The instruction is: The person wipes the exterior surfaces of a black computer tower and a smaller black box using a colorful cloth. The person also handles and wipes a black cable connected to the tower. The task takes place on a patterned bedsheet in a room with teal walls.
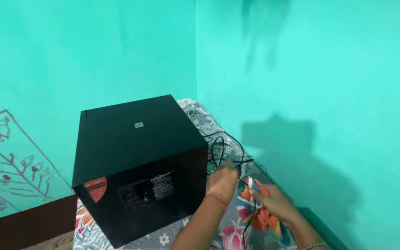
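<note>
Hands (244,187) on cable (218,146) looping away.

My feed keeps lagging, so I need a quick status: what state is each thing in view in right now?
Black speaker box: tilted on one lower edge on the floral sheet, back panel facing the camera.
Black cable: loose, looped beside the box.
Left hand: closed on the black cable.
Right hand: pinching a small white piece; what it is cannot be told.
</note>
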